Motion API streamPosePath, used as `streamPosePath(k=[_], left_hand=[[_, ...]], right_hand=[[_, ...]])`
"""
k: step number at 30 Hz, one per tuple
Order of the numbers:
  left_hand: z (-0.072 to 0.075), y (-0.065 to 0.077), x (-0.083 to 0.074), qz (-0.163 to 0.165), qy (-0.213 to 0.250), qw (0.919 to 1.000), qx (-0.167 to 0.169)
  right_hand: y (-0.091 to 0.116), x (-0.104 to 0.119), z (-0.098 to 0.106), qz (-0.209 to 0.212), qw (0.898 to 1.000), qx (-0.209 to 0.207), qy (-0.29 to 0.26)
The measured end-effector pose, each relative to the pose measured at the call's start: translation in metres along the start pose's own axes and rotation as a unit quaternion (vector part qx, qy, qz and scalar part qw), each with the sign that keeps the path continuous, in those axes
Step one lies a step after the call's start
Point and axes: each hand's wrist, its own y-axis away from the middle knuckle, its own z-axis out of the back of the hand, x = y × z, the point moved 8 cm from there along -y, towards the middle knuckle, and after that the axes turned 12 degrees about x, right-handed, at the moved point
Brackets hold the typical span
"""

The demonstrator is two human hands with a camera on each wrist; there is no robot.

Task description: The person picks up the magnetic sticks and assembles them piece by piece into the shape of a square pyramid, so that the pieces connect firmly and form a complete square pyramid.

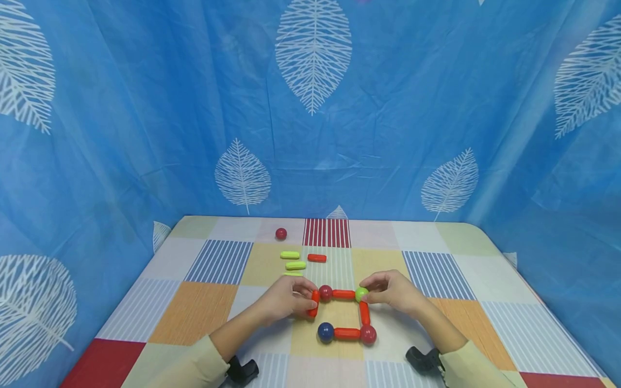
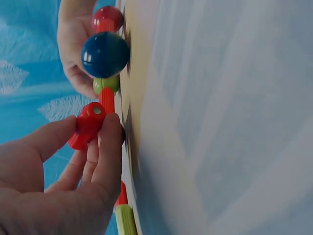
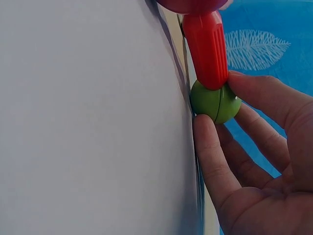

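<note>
My left hand (image 1: 290, 296) pinches a red magnetic rod (image 2: 88, 126) between thumb and fingers. In the head view this rod lies beside a dark red ball (image 1: 325, 292); whether they touch I cannot tell. My right hand (image 1: 397, 292) grips a green ball (image 3: 215, 102) with thumb and fingers. From the dark red ball a red rod (image 1: 344, 295) runs to the green ball. Another red rod (image 1: 365, 313) joins the green ball to a second red ball (image 1: 368, 334). A third rod (image 1: 347, 334) links that ball to a dark blue ball (image 1: 326, 332). The chain's left side is unjoined at the blue ball.
Beyond my left hand lie several yellow-green rods (image 1: 295, 265), one partly hidden by the hand, and a loose red rod (image 1: 317, 258). A loose red ball (image 1: 281, 234) sits near the far edge of the patchwork-covered table (image 1: 194, 302). A blue leaf-print curtain (image 1: 388, 108) surrounds it.
</note>
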Motion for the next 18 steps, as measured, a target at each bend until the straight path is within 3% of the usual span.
streamPosePath(k=[8, 18], left_hand=[[-0.012, -0.001, 0.003, 0.01, 0.074, 0.9972, 0.003], [-0.023, -0.008, 0.008, 0.026, 0.085, 0.996, -0.012]], right_hand=[[0.0, 0.001, 0.0, 0.008, 1.0, 0.002, 0.006], [0.001, 0.002, 0.0, 0.009, 1.0, 0.003, 0.007]])
